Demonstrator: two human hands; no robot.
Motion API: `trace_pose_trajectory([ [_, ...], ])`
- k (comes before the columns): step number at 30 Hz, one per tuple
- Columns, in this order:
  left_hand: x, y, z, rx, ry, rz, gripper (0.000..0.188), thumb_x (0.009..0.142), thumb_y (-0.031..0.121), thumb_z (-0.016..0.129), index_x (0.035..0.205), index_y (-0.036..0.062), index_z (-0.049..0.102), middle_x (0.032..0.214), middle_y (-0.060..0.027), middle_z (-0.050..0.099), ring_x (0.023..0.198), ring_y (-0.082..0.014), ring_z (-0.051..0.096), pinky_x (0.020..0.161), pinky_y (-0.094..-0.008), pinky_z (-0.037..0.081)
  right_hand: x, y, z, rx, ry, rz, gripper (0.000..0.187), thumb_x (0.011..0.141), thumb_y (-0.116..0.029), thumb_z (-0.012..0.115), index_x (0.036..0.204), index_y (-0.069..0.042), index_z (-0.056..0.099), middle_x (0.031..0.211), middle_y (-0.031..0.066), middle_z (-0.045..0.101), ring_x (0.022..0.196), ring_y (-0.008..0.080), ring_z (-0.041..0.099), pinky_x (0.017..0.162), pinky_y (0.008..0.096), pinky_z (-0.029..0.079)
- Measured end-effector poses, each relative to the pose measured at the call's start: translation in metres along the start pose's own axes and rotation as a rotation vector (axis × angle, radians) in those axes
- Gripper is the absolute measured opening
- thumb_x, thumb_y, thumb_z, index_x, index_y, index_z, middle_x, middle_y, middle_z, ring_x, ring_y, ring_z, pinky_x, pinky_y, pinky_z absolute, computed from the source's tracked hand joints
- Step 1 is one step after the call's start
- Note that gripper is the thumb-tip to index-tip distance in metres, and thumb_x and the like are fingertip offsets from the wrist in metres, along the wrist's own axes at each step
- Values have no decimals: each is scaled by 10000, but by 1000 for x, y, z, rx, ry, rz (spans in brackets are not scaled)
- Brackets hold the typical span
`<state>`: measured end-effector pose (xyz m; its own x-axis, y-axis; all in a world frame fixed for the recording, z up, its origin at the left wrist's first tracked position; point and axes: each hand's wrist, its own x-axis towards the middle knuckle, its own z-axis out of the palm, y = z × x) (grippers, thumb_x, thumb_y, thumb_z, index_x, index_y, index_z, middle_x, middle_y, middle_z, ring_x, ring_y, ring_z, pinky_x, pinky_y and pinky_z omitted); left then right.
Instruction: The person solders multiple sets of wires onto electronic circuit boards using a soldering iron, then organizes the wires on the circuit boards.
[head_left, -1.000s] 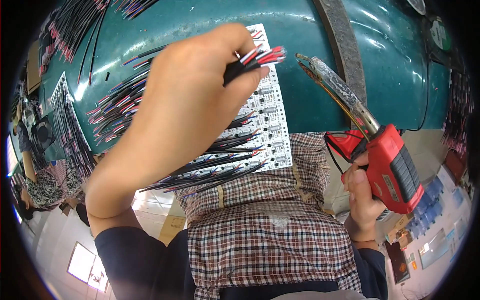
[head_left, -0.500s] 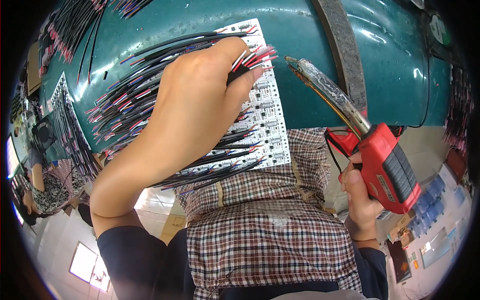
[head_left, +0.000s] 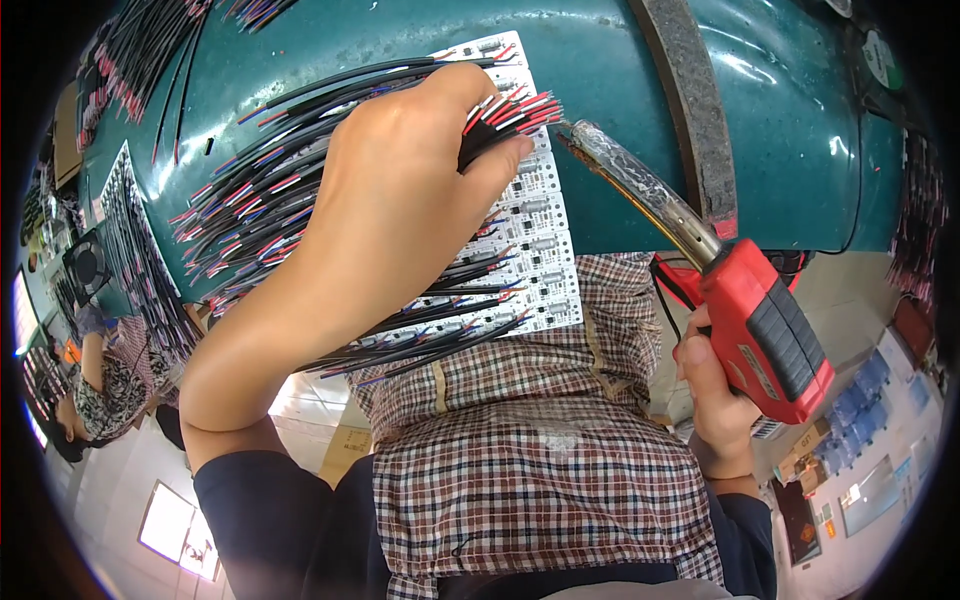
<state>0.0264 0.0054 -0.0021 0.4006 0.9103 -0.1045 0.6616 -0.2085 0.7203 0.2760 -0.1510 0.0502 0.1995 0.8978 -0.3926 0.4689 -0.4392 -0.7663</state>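
Left of the white board panel [head_left: 555, 262], free ends of black leads [head_left: 235, 215] are fanned over the worktop [head_left: 610, 60]; their other ends appear joined along many panel rows, some being hidden. Above the panel, a bundle of leads [head_left: 488, 130], seemingly unattached, is pinched by the left hand [head_left: 400, 145], its back turned up. Right of the panel, a soldering gun [head_left: 765, 325] is gripped by the right hand [head_left: 722, 405], its tip angled close to the bundle's ends.
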Motion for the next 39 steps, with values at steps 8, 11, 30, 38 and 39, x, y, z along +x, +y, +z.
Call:
trace_pose_trajectory([
  [8,3,-1,-1,45,-16,19,200,882,137,757,938,-8,630,648,-86,645,529,-147,596,527,-295,456,6,4,5,-71,-36,-166,194,872,-6,672,1056,29,623,832,68,602,616,110,549,554,254,459],
  [11,4,-3,0,61,6,52,208,874,138,761,944,-13,635,675,-99,659,552,-165,603,549,-306,471,5,4,4,-1,-21,-19,310,820,-65,801,1115,-18,721,1051,112,725,946,229,705,820,341,551],
  [30,7,-2,-2,71,-2,31,196,857,130,759,900,-22,644,710,-91,663,574,-151,567,584,-302,474,4,3,2,-67,19,-188,242,847,7,649,1083,49,616,755,69,589,567,100,518,535,245,439],
  [38,9,-2,-4,50,-36,12,162,847,103,753,878,-23,656,714,-59,641,625,-107,558,614,-263,476,6,4,1,-63,-41,-215,219,848,13,667,1059,39,616,759,68,589,597,104,532,546,245,448],
  [39,9,-3,-4,49,-36,12,162,847,103,753,878,-23,656,714,-59,641,625,-107,558,614,-263,476,6,4,1,-87,-32,-210,204,853,6,671,1046,39,613,758,67,588,596,106,532,543,247,445],
])
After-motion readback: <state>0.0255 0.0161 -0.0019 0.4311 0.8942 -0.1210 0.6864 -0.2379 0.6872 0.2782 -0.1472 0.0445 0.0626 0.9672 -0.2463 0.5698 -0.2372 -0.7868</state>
